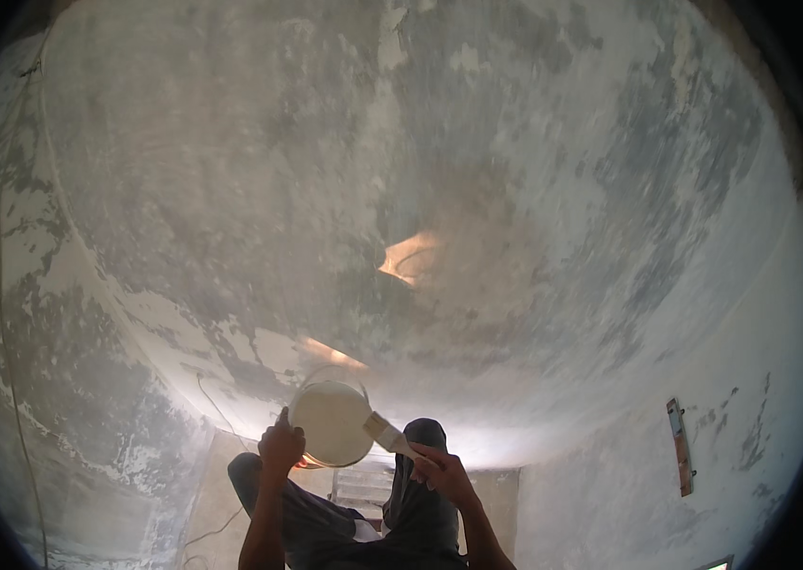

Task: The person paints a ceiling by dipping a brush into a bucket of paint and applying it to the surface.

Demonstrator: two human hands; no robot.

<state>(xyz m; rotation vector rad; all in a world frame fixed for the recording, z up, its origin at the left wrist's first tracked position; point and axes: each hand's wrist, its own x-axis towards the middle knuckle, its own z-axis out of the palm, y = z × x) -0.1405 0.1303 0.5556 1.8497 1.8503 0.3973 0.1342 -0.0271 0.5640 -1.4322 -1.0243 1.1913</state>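
A round whitish bucket (330,425) is in front of me, its thin wire handle standing up at the far side. My left hand (283,445) is closed on the bucket's left side. In my right hand (441,473) is a wide paintbrush (390,435), gripped by its handle. The bristle end points left and reaches the right edge of the bucket; I cannot tell whether it touches. The bucket's opening looks pale, and what is inside cannot be made out.
Patchy grey-white plaster (325,171) curves across the space ahead. A wooden strip (680,446) is fixed on the right wall. A thin cord (7,342) runs down the left wall. Between my dark-trousered legs (325,522), pale slats (361,486) show below.
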